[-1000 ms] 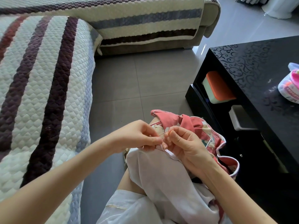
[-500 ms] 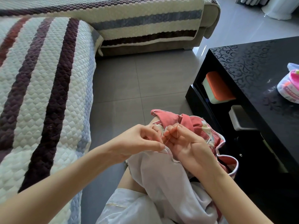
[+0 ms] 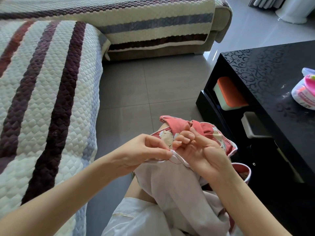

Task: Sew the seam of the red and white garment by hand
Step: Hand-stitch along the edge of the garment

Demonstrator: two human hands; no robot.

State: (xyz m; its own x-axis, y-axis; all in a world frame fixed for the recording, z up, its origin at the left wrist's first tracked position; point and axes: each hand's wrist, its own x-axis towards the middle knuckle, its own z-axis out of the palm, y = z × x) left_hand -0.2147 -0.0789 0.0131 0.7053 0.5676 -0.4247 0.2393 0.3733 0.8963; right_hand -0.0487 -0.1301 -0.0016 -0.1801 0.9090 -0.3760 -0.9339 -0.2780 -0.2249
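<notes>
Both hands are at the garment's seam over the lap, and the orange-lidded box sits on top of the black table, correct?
Not quite. The head view shows the box on the shelf under the table top, not on it. The left hand and right hand are indeed at the garment seam over the lap.

Garment (image 3: pixel 170 184) on lap (image 3: pixel 135 193); container (image 3: pixel 305 95) on table (image 3: pixel 272 68)

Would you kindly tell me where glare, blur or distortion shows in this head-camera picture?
Head view: daylight glares on the glossy black table and floor tiles; the wide lens bows the striped sofa cover, smeared at its far edge; the garment looks sharp.
</notes>
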